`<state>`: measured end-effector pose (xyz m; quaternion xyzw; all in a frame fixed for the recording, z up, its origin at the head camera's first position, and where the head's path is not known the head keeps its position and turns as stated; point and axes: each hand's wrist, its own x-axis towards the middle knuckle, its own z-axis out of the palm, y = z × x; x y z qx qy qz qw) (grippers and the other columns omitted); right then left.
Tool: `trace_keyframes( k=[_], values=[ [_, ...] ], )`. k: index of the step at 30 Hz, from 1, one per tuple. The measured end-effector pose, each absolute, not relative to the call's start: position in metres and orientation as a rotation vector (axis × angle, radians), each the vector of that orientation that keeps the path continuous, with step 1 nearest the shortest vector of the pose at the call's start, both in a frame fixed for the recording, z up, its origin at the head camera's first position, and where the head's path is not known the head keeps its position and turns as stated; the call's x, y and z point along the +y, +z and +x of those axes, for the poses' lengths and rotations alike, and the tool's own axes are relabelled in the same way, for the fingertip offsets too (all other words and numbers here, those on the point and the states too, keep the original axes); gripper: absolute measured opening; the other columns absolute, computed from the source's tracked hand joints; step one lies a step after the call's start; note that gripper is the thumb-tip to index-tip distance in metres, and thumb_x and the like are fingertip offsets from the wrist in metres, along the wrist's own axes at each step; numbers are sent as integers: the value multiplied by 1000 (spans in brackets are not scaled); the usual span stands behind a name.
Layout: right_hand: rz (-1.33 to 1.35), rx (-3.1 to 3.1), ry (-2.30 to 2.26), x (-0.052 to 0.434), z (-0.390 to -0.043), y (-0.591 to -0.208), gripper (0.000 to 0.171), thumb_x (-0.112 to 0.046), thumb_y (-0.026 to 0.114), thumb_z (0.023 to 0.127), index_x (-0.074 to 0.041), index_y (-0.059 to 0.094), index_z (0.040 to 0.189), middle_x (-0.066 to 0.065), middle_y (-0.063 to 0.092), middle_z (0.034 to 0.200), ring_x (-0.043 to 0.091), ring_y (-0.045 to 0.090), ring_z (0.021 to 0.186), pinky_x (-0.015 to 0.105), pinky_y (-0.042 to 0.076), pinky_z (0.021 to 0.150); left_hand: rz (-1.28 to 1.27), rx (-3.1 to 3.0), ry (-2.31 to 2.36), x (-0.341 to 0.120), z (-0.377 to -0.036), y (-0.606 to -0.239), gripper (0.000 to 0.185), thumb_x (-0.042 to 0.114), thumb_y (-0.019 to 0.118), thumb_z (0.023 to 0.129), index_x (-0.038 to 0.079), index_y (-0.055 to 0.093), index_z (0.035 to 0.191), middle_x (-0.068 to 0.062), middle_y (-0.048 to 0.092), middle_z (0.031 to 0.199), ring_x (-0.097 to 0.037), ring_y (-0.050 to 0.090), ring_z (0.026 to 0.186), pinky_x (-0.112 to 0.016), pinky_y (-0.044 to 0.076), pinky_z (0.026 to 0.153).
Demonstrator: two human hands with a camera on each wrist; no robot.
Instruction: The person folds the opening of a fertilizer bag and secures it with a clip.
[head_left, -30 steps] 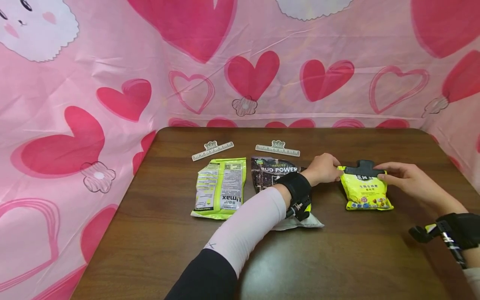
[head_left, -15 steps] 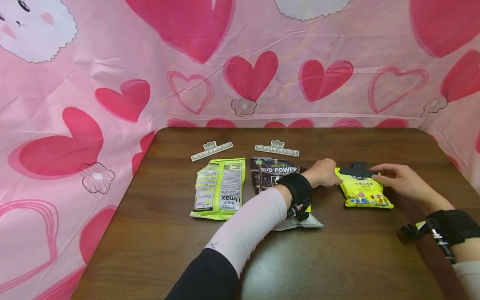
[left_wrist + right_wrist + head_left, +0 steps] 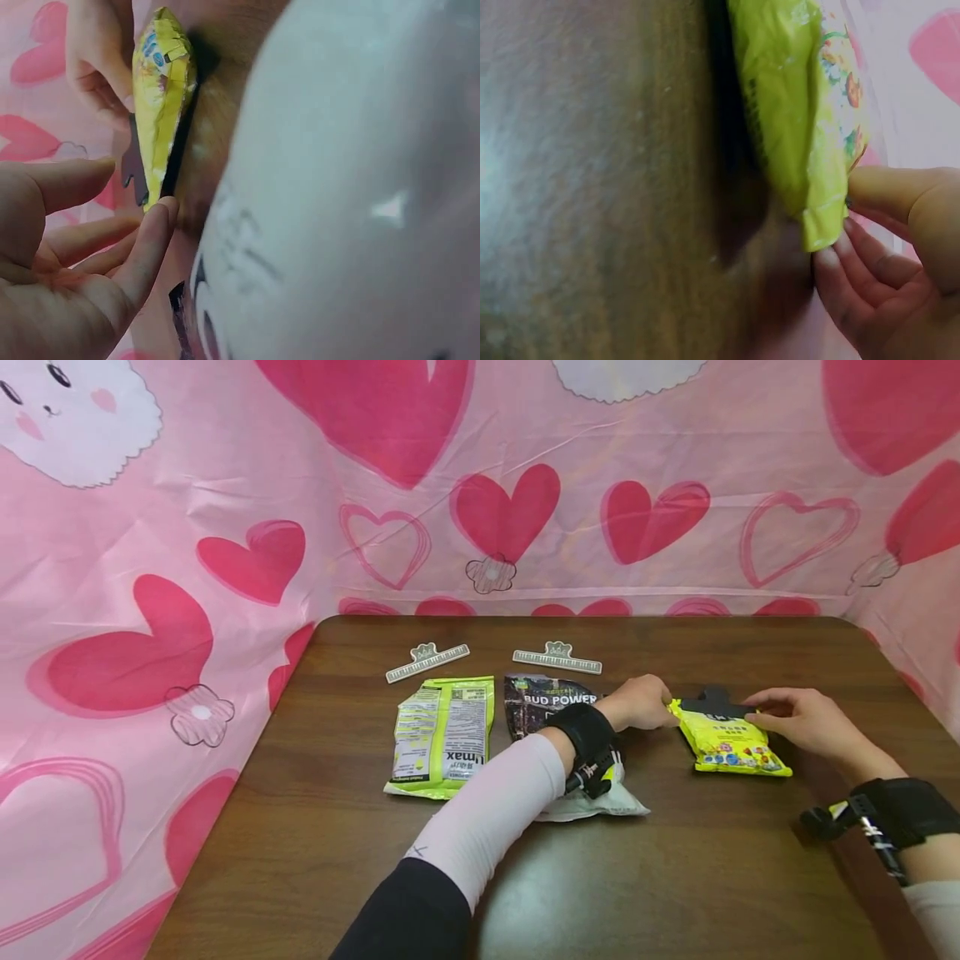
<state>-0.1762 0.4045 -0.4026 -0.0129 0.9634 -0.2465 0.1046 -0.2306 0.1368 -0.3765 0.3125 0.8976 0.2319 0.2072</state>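
A small yellow printed bag (image 3: pixel 731 745) with a black clip (image 3: pixel 716 700) along its top edge is at the right of the table. My right hand (image 3: pixel 806 722) pinches the bag's upper right corner beside the clip, with the thumb in front and fingers behind in the right wrist view. At the upper left corner, the fingertips of my left hand (image 3: pixel 641 702) touch the bag. In the left wrist view, the left thumb stands apart from the bag and the fingers are fairly straight. The bag's back is hidden in the head view.
Left of the yellow bag lies a black and white "BUD POWER" bag (image 3: pixel 528 706), partly under my left forearm. Farther left lies a green and white bag (image 3: pixel 442 735). Behind these are two pale clips with ruler-like markings, a left clip (image 3: pixel 427 662) and a right clip (image 3: pixel 557 657).
The yellow bag has shifted slightly left and tilts flatter, its top lower in view. My right hand has moved a little left with it, and the left hand slightly left and down.
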Motion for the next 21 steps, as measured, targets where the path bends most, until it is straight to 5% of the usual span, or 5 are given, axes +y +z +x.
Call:
trace_keyframes(
  k=[4, 9, 12, 16, 21],
  values=[
    [-22, 2863, -713, 400, -177, -395, 50, -43, 62, 96, -3, 62, 126, 23, 65, 112, 35, 57, 97, 42, 49, 75, 849, 2469, 733, 131, -231, -370, 35, 27, 69, 92, 13, 70, 124, 4, 69, 126, -8, 62, 113, -14, 46, 83],
    [-85, 2961, -701, 384, -180, -380, 42, -36, 64, 96, -3, 65, 122, 26, 67, 115, 42, 62, 102, 57, 50, 82, 870, 2415, 894, 112, -238, -356, 39, 25, 66, 95, 11, 65, 130, 0, 67, 130, -11, 60, 118, -14, 45, 84],
    [-175, 3017, -703, 371, -181, -371, 37, -31, 67, 94, -4, 67, 119, 25, 69, 113, 42, 64, 100, 52, 54, 78, 892, 2391, 996, 92, -243, -346, 39, 23, 65, 96, 8, 63, 132, -3, 68, 128, -14, 63, 114, -13, 46, 80],
    [-281, 3046, -736, 352, -181, -360, 32, -27, 68, 94, -5, 68, 117, 21, 70, 111, 38, 65, 98, 29, 53, 74, 854, 2373, 1112, 58, -250, -335, 39, 22, 63, 97, 7, 61, 133, -8, 68, 126, -21, 69, 106, -17, 51, 75],
    [-340, 3036, -789, 327, -176, -355, 33, -29, 66, 96, -6, 67, 121, 16, 70, 113, 30, 63, 95, 16, 46, 70, 738, 2423, 1158, 5, -254, -331, 39, 23, 62, 98, 10, 60, 135, -10, 67, 126, -23, 66, 110, -28, 53, 83]
  ],
)
